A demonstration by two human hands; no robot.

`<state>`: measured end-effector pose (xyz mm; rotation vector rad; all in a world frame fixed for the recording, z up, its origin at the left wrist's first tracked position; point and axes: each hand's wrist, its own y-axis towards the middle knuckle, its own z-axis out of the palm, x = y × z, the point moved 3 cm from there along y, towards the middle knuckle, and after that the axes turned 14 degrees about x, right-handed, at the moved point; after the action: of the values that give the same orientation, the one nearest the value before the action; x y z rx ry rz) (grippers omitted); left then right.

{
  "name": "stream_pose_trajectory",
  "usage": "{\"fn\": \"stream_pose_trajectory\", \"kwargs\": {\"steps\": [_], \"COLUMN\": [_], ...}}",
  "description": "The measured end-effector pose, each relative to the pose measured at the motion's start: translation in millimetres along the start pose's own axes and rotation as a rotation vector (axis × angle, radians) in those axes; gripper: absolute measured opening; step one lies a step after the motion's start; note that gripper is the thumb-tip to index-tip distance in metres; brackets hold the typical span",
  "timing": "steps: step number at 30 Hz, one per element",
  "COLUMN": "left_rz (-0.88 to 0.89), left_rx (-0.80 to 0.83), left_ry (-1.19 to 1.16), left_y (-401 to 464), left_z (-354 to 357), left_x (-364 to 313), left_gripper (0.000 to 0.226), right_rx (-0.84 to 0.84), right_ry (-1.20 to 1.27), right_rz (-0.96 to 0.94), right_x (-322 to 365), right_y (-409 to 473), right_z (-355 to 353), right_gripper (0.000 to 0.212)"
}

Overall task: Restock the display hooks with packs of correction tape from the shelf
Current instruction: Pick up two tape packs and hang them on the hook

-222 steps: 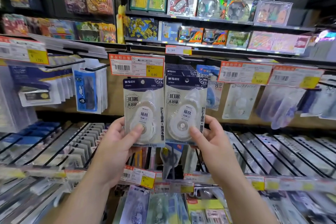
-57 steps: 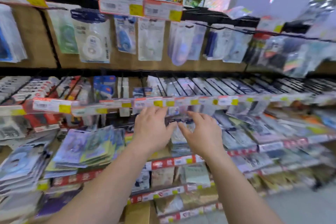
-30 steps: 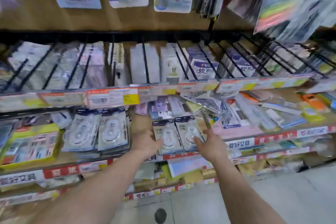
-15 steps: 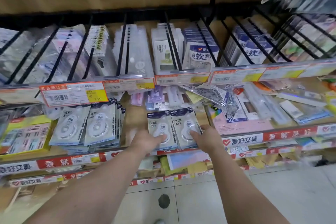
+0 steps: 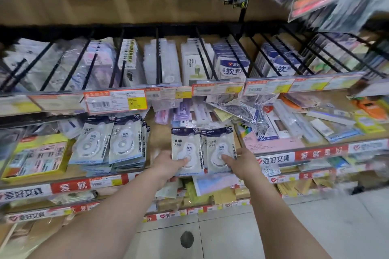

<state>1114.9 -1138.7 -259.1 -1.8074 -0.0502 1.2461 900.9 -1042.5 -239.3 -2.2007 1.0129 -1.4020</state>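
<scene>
Correction tape packs [image 5: 186, 149] side by side, one per hand [image 5: 168, 163].

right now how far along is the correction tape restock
Partway, at a pickup. In hand: the left hand grips one correction tape pack and the right hand grips another, both just above the shelf. Left: hanging these two, plus the stack of packs lying to the left. What already hangs cannot be judged here.
</scene>
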Motion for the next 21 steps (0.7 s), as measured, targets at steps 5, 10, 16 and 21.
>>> {"fn": "stream_pose_trajectory", "kwargs": {"steps": [5, 10, 16, 21], "left_rz": [0.083, 0.187, 0.318, 0.365], "left_rx": [0.011, -0.003, -0.048, -0.127], "left_ry": [-0.019, 0.019, -0.034, -0.049], "left_y": [-38.3, -85.1, -155.2, -224.4], "left_z": [-17.9, -68.7, -159.4, -248.3], "left_x": [-4.6, 7.6, 50.0, 97.1], "left_gripper": [0.027, 0.023, 0.028, 0.033], "right_rx": [-0.010, 0.004, 0.054, 0.113], "right_ry": [0.122, 0.113, 0.173, 0.189], "right_rz": [-0.123, -0.251, -0.398, -0.437], "right_x": [16.3, 53.2, 112.3, 152.8], "right_y": [-32.0, -79.5, -143.3, -189.7], "right_z": [23.1, 62.7, 151.5, 246.3], "right_gripper": [0.074, 0.063, 0.043, 0.034]}}
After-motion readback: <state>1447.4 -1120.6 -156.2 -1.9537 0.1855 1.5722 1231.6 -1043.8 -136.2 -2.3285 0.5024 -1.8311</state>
